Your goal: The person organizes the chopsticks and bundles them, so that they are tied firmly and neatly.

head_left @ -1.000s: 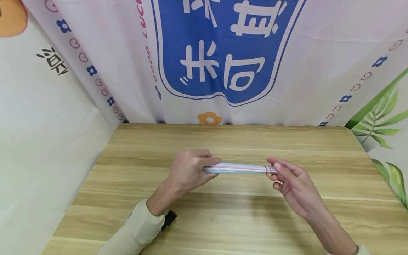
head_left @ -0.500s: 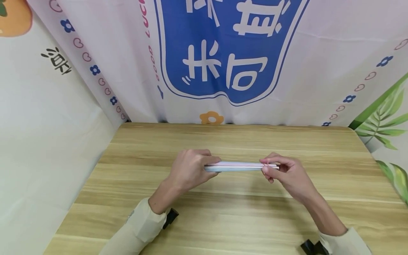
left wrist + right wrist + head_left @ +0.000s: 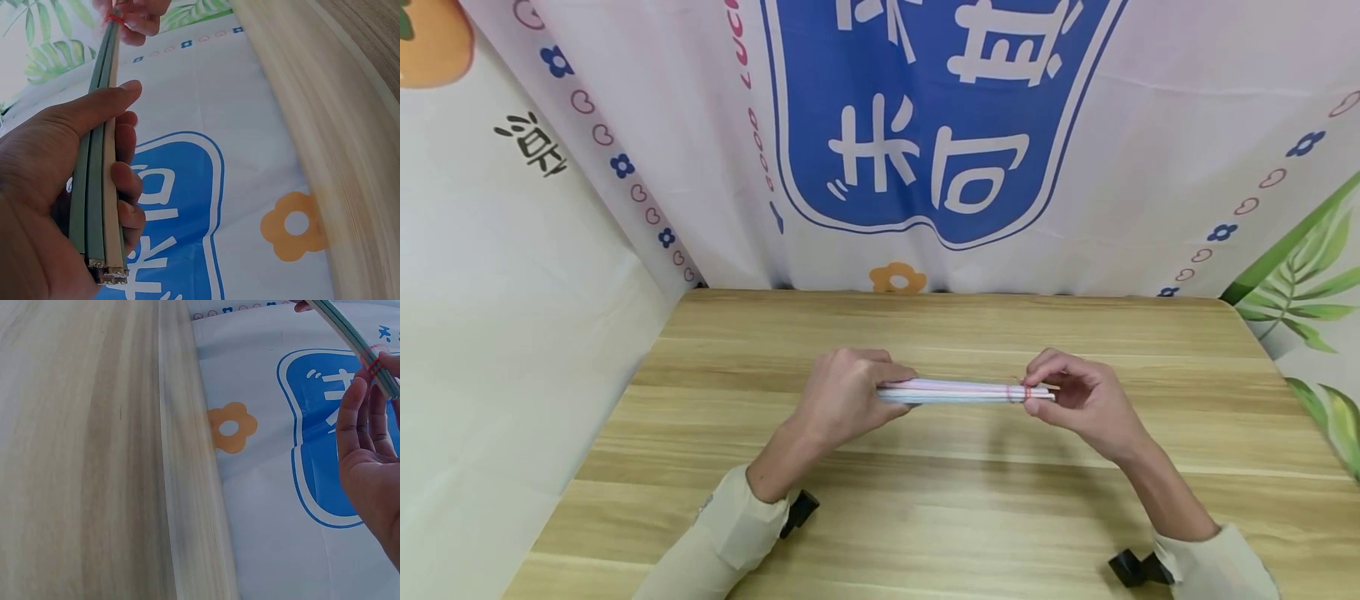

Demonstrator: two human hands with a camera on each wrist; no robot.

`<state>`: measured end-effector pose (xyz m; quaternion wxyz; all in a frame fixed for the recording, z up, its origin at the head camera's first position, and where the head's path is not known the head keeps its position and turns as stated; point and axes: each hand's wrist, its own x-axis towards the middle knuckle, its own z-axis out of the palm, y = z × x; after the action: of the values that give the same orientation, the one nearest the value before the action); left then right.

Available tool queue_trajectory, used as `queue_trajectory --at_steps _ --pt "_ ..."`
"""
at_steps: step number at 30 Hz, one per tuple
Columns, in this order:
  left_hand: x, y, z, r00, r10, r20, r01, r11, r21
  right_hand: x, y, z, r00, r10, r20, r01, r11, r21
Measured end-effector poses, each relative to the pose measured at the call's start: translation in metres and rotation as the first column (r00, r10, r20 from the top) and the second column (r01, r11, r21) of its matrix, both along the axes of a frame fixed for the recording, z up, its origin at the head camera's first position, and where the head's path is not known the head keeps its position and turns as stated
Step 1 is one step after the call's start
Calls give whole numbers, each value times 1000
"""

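Note:
A bundle of long thin sticks [image 3: 951, 391] in pale pink, white and blue is held level above the table. My left hand [image 3: 844, 393] grips its left end, thumb along one side and fingers curled round the other. In the left wrist view the stick ends [image 3: 106, 270] poke out below that palm. A thin red rubber band [image 3: 1028, 392] loops round the bundle near its right end, with another pinkish turn a little to the left. My right hand [image 3: 1093, 408] pinches the band there between thumb and fingertips, the stick tips reaching just past it.
A wood-grain table [image 3: 925, 517] lies beneath both hands. Behind it hangs a white cloth [image 3: 1150, 167] with a blue printed panel. Pale printed cloth also covers the left side. Black camera mounts [image 3: 801, 510] sit at the wrists.
The right hand first closed in on the bundle's right end, moving left along it, then shifted slightly right. Red turns now show round the sticks left of its fingers. The left hand keeps its hold.

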<state>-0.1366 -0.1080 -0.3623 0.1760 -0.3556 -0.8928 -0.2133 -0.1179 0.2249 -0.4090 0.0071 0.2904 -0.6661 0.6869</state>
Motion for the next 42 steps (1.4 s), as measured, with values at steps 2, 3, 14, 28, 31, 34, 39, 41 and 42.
queue_trajectory --at_steps 2,3,14,28,31,34,39,41,42 --pt "0 0 0 1000 5 -2 -5 1000 4 0 -1 0 1000 0 -1 0 1000 -14" --pt "-1 -1 0 1000 8 -5 -8 1000 6 1 -1 1 1000 -6 0 6 1000 -17" --pt "-2 -2 -2 999 27 -25 -26 999 17 6 -4 6 992 -115 49 111 990 83" --pt "-2 0 -3 1000 16 -1 -16 999 -41 16 -18 6 958 -285 19 270 926 265" --pt "-1 1 -4 1000 5 -1 -5 998 -55 18 -23 5 965 -262 14 249 930 271" --pt "1 3 -5 1000 -5 2 5 998 -59 19 -27 5 966 -257 12 244 929 277" --pt "2 7 -7 1000 -13 -1 13 998 -63 21 -32 5 964 -265 -2 253 920 298" --pt "2 7 -8 1000 -15 -4 14 998 -63 22 -33 5 965 -260 -9 251 920 300" --pt "2 8 -8 1000 -17 -4 17 998 -62 22 -34 4 967 -255 -12 247 920 303"
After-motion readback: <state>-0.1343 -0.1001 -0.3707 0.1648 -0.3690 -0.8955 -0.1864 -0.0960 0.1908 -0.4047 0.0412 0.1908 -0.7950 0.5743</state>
